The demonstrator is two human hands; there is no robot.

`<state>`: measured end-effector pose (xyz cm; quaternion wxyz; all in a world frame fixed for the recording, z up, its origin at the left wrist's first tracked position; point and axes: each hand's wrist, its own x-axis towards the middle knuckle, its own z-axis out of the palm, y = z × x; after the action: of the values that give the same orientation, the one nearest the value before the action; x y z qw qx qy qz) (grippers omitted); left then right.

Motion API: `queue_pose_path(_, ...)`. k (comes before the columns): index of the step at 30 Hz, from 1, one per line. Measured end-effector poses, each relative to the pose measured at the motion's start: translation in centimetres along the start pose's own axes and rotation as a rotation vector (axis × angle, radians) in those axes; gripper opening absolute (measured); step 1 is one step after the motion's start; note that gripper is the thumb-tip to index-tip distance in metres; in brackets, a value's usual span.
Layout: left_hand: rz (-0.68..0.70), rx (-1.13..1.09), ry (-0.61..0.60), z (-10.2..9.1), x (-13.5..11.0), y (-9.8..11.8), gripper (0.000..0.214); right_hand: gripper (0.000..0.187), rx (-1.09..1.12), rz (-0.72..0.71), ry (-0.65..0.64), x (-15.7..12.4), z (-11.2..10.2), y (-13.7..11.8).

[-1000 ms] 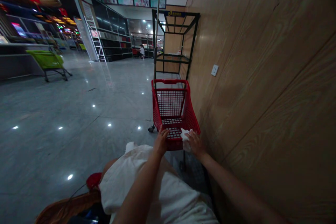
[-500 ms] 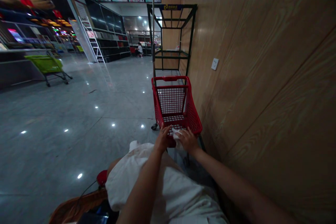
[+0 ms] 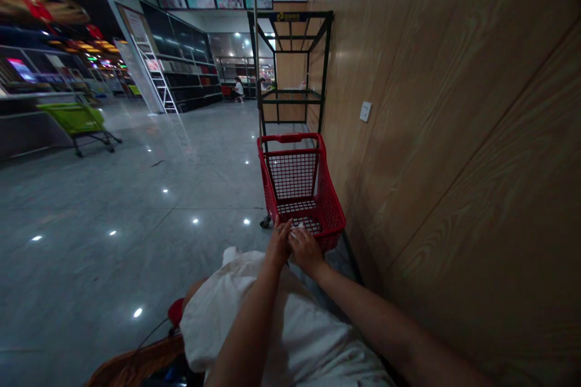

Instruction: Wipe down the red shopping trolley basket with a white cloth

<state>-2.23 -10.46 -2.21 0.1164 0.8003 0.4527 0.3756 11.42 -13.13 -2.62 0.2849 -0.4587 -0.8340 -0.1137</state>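
Observation:
A red plastic shopping cart [image 3: 333,214] with grid walls stands just ahead of me, its handle on the far side. My left hand [image 3: 278,244] is closed over the near rim at its left part. Close beside it, my right hand [image 3: 307,250] presses a crumpled white cloth [image 3: 296,230] against the same rim. Most of the cloth is covered by the fingers, so whether it is cloth or tissue is hard to tell.
A wood-panelled wall [image 3: 431,133] with a socket [image 3: 365,111] runs along my right. Behind the cart stands a dark metal rack [image 3: 323,72]. A green cart [image 3: 75,118] is at the left, and a brown basket [image 3: 131,366] sits at lower left. Farther off, a person [image 3: 238,89] crouches near shelves.
My right hand has slid left along the rim with the white cloth, up to my left hand. My left hand stays on the rim. The view has shifted slightly.

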Motion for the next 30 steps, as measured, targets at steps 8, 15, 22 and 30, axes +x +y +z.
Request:
queue_pose_path(8,-0.055,0.034,-0.059,-0.3,0.0,0.2,0.076,0.033,-0.038,-0.011,-0.044,-4.6,-4.5,11.7)
queue_pose_path(15,-0.042,-0.013,0.035,1.0,0.2,0.5,0.080,0.036,-0.017,0.060,0.061,-3.6,-3.8,8.6)
queue_pose_path(22,-0.010,0.030,0.000,0.2,0.1,0.3,0.069,0.035,0.019,0.059,0.091,-0.3,-0.6,-1.4)
queue_pose_path(30,-0.069,0.034,-0.020,-0.3,-0.1,0.8,0.083,0.035,0.002,-0.047,0.039,-4.3,-4.6,8.6)
